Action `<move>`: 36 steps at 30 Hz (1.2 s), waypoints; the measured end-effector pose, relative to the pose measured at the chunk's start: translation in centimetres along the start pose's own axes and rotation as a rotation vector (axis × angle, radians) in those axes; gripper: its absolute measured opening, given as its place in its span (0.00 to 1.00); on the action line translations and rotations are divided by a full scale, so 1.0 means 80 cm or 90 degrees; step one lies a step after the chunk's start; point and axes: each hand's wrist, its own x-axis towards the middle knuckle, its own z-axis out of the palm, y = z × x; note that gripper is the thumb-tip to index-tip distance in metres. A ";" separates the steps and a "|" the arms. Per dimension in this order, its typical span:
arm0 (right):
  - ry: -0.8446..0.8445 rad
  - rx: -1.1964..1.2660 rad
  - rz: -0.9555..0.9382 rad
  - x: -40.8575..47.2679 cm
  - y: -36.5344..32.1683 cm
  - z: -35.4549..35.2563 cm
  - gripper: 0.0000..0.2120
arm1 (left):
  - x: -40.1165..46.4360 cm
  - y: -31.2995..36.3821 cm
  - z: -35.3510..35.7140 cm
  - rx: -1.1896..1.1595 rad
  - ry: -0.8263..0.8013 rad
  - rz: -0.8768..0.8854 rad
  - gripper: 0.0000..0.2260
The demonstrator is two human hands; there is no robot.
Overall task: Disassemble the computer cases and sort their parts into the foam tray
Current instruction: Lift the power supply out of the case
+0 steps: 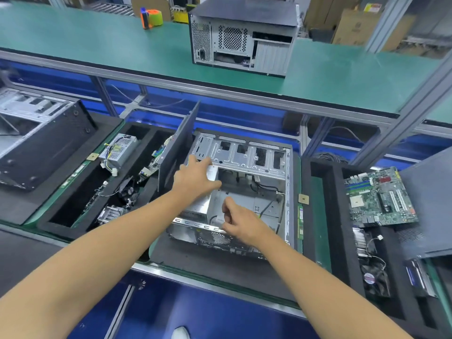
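Two hands in the open computer case (247,189), which lies on its side at centre. Far left: another case (39,140). Next, foam tray (61,222) holding a power supply (117,150), side panel (177,148) propped upright. Left hand (195,178) fingers spread on the drive cage (244,155). Right hand (241,222) fingers curled at the near rim; can't tell if it's pinching anything. Right: motherboard (380,196) on second tray (327,216).

We reach both bare forearms forward and inward from the lower corners, so that our hands come near each other but stay apart. Our left hand (195,178) is stretched farther out, palm down, fingers spread and nearly straight, thumb pointing right. Our right hand (241,222) sits nearer to us, fingers curled inward with fingertips drawn toward the thumb.
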 end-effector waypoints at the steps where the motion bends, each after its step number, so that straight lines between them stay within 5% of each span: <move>1: 0.009 0.008 0.005 0.000 0.000 0.000 0.16 | -0.001 0.000 -0.006 -0.029 0.007 -0.010 0.24; 11: 0.162 0.009 -0.003 0.004 0.006 0.001 0.28 | -0.003 0.026 -0.052 -0.247 0.005 -0.069 0.31; 16: 0.294 0.259 0.076 -0.001 0.007 -0.010 0.35 | -0.003 0.040 -0.076 -0.334 -0.005 -0.076 0.25; 21: 0.287 0.567 0.144 0.003 0.006 -0.020 0.28 | -0.006 0.044 -0.085 -0.422 -0.007 -0.063 0.22; 25: 0.331 0.671 0.254 0.005 0.014 -0.027 0.22 | -0.011 0.035 -0.098 -0.461 -0.024 -0.034 0.20; 29: 0.374 0.718 0.352 0.009 0.022 -0.030 0.17 | -0.007 0.028 -0.121 -0.396 -0.058 0.060 0.16; 34: 0.360 0.604 0.366 0.006 0.037 -0.018 0.09 | -0.005 0.023 -0.147 -0.169 -0.111 0.210 0.23; 36: 0.345 0.563 0.367 0.006 0.042 -0.016 0.13 | -0.008 0.025 -0.152 -0.058 -0.109 0.295 0.23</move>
